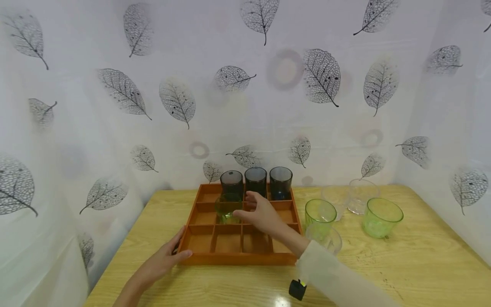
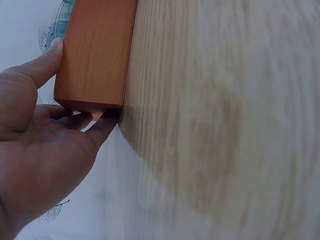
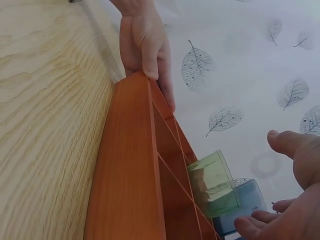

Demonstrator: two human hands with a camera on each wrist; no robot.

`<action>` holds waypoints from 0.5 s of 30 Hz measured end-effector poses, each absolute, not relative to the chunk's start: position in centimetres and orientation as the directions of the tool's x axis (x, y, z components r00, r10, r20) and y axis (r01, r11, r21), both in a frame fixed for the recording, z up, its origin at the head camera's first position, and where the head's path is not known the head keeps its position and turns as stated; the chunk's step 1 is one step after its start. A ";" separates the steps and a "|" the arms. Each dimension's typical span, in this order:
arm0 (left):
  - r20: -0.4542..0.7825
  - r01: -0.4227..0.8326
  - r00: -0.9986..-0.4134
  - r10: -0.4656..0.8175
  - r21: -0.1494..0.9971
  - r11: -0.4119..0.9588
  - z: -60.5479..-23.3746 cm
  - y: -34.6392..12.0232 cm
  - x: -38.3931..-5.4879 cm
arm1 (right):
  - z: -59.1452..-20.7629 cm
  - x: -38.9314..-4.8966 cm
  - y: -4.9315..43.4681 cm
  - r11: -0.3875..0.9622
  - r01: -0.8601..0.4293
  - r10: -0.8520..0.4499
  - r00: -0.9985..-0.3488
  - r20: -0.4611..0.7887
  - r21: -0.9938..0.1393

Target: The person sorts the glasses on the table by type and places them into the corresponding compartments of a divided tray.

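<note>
An orange-brown wooden tray point(image 1: 234, 259) divided into compartments lies on the table. My left hand point(image 1: 163, 260) grips its near left corner, with the thumb at the front rim and the fingers along the left side. A green glass point(image 1: 226, 209) stands in the middle row, second compartment from the left. My right hand point(image 1: 264, 215) is over the tray just right of this glass, thumb and fingers spread apart; the right wrist view shows a gap between hand point(image 3: 290, 195) and glass point(image 3: 215, 185). Three dark blue-grey glasses point(image 1: 232, 181) stand along the back row.
Right of the tray stand two green glasses point(image 1: 320, 211) point(image 1: 383, 217) and several clear glasses point(image 1: 362, 198), one point(image 1: 333, 245) close to my right forearm. A small black object point(image 1: 297, 290) is near the right sleeve. A leaf-patterned curtain point(image 1: 230, 106) hangs behind the wooden table point(image 1: 433, 264).
</note>
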State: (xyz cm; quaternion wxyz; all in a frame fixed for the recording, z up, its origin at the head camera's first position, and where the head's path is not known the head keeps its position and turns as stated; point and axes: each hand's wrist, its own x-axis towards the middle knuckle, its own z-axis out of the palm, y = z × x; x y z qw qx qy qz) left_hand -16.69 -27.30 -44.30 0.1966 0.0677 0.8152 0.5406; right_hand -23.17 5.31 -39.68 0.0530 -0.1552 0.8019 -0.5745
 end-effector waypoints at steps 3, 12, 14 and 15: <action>-0.247 -0.100 -0.913 0.324 0.907 0.409 -44.3 -27.3 -16.7 | -39.5 -22.7 6.2 0.285 -0.179 -0.297 -0.951 0.091 -0.942; -0.242 -0.094 -0.915 0.324 0.907 0.410 -44.4 -27.4 -16.7 | -38.8 -21.1 9.3 0.294 -0.198 -0.292 -0.950 0.110 -0.935; -0.240 -0.093 -0.916 0.322 0.907 0.411 -44.4 -27.4 -16.7 | -38.6 -20.8 10.0 0.282 -0.212 -0.296 -0.947 0.126 -0.936; -0.240 -0.093 -0.916 0.322 0.907 0.411 -44.4 -27.4 -16.7 | -38.5 -20.6 10.4 0.277 -0.216 -0.297 -0.946 0.130 -0.936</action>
